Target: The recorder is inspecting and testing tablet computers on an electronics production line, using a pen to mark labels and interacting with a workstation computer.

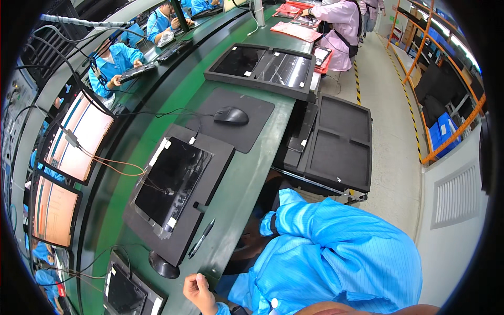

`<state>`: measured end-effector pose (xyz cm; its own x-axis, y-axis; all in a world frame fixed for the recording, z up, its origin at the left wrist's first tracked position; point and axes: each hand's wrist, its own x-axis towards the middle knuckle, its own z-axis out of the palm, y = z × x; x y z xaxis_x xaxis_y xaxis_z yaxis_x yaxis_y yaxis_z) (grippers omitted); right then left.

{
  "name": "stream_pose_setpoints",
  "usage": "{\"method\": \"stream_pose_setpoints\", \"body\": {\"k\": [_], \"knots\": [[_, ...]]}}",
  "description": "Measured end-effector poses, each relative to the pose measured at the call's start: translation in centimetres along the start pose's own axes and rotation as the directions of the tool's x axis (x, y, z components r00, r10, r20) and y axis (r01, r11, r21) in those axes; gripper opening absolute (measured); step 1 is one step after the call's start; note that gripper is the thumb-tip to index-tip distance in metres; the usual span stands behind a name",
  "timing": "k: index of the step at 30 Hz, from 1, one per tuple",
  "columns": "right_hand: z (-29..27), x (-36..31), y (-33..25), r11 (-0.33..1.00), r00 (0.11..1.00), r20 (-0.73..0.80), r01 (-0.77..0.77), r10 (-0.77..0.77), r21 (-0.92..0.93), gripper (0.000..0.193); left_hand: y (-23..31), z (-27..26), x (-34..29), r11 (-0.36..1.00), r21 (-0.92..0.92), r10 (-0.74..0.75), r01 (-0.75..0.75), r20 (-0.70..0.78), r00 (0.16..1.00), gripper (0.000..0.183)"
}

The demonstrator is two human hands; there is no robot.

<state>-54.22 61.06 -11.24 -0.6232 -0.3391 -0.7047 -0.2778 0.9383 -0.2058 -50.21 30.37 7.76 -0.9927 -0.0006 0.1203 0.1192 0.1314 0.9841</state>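
My left hand (pixel 199 294) is at the near edge of the green bench, its fingers curled in and thumb against them; nothing shows in it. Just beyond it lie a black pen (pixel 201 239) and a dark mouse (pixel 164 264). A black display panel (pixel 173 181) with white tabs rests on a dark foam pad (pixel 218 167), and thin orange wires run across to it. My right sleeve (pixel 299 212) bends toward the bench edge and ends at a dark wristband (pixel 273 223). The right hand itself is lost in the shadow below the edge.
Another mouse (pixel 231 116) sits on a black mat (pixel 257 113). Beyond it is a foam tray (pixel 220 75) with panels. A cart with black trays (pixel 344 121) stands right of the bench. Two monitors (pixel 79 136) line the left. Co-workers (pixel 113 63) sit across; orange shelving (pixel 457 134) stands right.
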Motion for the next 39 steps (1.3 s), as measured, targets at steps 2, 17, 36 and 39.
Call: {"method": "stream_pose_setpoints", "body": {"k": [2, 17, 36, 39], "knots": [[-0.1, -0.3, -0.1, 0.999, 0.999, -0.052, 0.005, -0.003, 0.034, 0.029, 0.4, 0.0, -0.1, 1.000, -0.008, -0.001, 0.001, 0.001, 1.000, 0.023], [1.2, 1.0, 0.2, 0.998, 0.992, -0.117, 0.051, -0.054, -0.024, 0.027, 2.3, 0.4, -0.2, 0.991, 0.033, -0.126, 0.126, 0.003, 0.992, 0.016], [-1.2, -1.9, -0.6, 0.992, 0.986, -0.120, 0.104, -0.113, -0.072, 0.024, 2.0, 0.2, -0.2, 0.990, -0.002, -0.139, 0.139, 0.006, 0.990, 0.015], [-0.8, -1.6, -0.5, 0.987, 0.983, -0.121, 0.127, -0.139, -0.103, 0.025, 1.9, 0.1, -0.2, 0.990, 0.009, -0.141, 0.141, 0.010, 0.990, 0.015]]}}
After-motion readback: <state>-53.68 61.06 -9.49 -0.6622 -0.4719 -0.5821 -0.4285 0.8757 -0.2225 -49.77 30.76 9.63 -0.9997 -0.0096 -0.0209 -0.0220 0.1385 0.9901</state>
